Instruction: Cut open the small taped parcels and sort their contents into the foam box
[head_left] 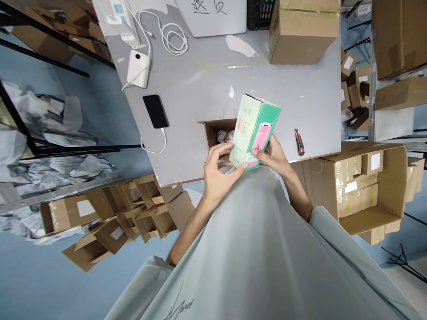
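Between my two hands, tilted above the table's near edge, is a product box point(246, 126) in pale and bright green with a pink device pictured on its side. My left hand point(218, 171) grips its left side and lower edge, fingers curled round it. On the other side, my right hand point(271, 155) holds the lower right edge, thumb on the picture. Behind the product box stands an open cardboard box point(211, 133) with crumpled paper inside, partly hidden by it. A red and black utility knife point(299, 142) lies right of my right hand.
On the grey table point(196, 89) are a phone point(155, 111) on a cable, a white charger block point(138, 69), a closed carton point(303, 44) and a silver lid-like panel point(216, 18). Open cartons point(143, 204) stand lower left; a large carton point(370, 191) stands right.
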Tool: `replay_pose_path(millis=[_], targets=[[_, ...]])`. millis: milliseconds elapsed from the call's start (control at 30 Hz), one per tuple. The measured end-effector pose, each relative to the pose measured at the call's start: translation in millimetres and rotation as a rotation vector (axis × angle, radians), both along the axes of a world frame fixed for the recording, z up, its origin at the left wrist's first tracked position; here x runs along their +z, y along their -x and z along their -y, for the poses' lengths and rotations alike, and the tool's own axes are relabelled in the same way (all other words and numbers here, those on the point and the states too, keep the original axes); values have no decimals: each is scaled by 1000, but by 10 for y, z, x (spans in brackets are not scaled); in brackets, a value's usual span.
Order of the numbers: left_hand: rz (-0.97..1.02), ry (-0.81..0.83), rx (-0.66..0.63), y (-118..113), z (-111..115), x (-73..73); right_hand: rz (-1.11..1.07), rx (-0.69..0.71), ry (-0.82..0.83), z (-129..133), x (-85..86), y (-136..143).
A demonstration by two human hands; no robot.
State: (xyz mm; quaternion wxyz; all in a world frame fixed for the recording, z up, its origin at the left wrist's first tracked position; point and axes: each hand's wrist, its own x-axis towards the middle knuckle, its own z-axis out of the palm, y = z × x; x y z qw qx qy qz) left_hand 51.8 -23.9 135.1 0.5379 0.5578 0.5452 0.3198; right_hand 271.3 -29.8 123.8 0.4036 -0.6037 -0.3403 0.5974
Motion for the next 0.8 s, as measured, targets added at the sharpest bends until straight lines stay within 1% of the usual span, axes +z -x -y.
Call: replay_pose_path(millis=[100,167,333,467,533,600,667,733,800], targets=[[-97,-59,-16,-13,3,25,-50,-12,22,23,-56,24],[-126,-90,-27,-20,7,28,-73,-25,32,45,-105,27],[-105,-112,-47,-13,15,-12,-58,-72,25,82,-198,27],[-55,-63,-24,-4,4,-53,16,-54,-20,101,-172,57],[1,-27,6,-10,-9,-80,74,-30,-66,123,-132,76],[100,43,50,-28,-31,-119,145,-13,-132,150,-94,88],[207,114,132,-56,-68,-168,213,4,-220,172,-67,89],[253,119,240,-90,-122,-212,253,31,-330,178,-51,78],[235,69,324,-125,-187,-234,262,53,-439,176,-38,61]])
